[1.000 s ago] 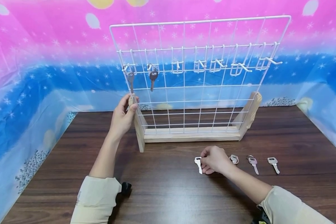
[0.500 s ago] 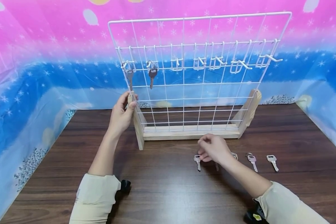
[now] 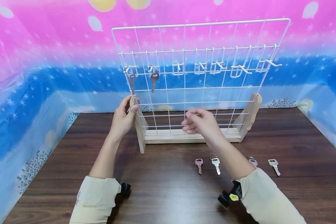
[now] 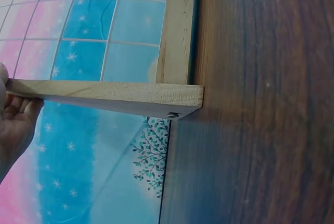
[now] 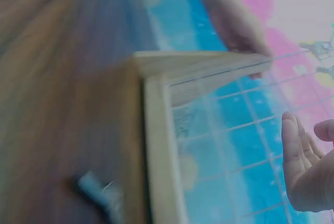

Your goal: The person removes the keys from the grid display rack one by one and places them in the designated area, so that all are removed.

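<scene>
A white wire grid rack (image 3: 184, 89) stands upright in a wooden base. My left hand (image 3: 123, 114) grips the top of its left wooden side post (image 4: 115, 92), thumb in front and fingers behind. My right hand (image 3: 200, 123) is raised before the lower middle of the grid, with no key seen in it. In the right wrist view, the fingers (image 5: 296, 153) are fairly straight and the thumb is apart from them. Two keys (image 3: 154, 81) hang by rings from the two leftmost hooks. On the table lie a pinkish key (image 3: 199, 166) and a silver key with a ring (image 3: 216, 165).
Several white hooks (image 3: 200, 67) without keys line the grid to the right. A partly covered key (image 3: 252, 161) lies beside the right forearm, and another key (image 3: 274, 167) farther right. A patterned cloth (image 3: 58, 90) surrounds the dark wooden table (image 3: 156, 193).
My right hand has risen from the keys on the table to the lower grid, moving up and slightly left. Two keys it overlapped now show. My left hand stays on the post.
</scene>
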### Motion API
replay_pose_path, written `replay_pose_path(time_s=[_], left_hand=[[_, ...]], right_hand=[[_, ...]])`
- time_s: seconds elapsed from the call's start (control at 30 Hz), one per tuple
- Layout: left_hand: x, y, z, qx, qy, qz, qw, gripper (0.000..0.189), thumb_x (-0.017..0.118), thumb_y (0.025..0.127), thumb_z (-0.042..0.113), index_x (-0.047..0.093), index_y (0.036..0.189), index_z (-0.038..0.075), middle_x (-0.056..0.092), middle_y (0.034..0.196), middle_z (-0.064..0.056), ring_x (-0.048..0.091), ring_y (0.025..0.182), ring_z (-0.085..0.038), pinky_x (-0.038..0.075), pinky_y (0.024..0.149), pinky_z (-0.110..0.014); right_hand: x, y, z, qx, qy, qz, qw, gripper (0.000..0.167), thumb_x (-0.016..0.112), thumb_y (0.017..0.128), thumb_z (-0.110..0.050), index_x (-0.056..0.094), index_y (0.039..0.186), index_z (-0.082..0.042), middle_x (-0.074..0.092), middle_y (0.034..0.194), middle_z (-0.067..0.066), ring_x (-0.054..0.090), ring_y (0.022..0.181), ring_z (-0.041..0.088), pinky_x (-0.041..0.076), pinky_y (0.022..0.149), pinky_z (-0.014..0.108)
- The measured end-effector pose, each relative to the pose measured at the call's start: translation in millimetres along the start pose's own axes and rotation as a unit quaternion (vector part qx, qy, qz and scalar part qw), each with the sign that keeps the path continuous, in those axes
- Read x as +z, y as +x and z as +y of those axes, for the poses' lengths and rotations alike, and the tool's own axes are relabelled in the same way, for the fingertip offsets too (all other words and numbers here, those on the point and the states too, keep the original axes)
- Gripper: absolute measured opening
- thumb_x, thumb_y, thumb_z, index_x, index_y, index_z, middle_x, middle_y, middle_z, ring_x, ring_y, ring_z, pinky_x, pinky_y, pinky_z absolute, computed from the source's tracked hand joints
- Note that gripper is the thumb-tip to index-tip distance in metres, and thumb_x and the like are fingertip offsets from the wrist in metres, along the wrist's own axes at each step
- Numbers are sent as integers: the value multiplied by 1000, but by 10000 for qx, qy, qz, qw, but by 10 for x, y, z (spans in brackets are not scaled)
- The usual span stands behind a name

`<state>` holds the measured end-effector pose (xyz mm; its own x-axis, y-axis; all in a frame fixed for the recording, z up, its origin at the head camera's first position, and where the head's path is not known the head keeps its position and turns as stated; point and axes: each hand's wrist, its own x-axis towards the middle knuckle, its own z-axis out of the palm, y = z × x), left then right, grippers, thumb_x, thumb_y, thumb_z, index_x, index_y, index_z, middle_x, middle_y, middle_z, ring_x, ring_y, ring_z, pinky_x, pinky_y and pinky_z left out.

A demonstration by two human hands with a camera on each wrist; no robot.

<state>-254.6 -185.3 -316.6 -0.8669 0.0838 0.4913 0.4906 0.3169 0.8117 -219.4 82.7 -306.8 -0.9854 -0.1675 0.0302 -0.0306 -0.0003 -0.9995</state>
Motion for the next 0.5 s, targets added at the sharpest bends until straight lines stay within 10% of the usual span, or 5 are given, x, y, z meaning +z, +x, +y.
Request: replay_pose_path(time_s=[0.5], left_hand=[[28,-81,282,-146,-46,44,9999,39,46,96,6,40,132,-8,50,125,-25,45,119,-31,37,97,-43]], right_hand=[[570,247,-444,-1043,915,31,9903,27,58,93,-15,59,114,2,66,104,14,66,85,27,53,71,32]])
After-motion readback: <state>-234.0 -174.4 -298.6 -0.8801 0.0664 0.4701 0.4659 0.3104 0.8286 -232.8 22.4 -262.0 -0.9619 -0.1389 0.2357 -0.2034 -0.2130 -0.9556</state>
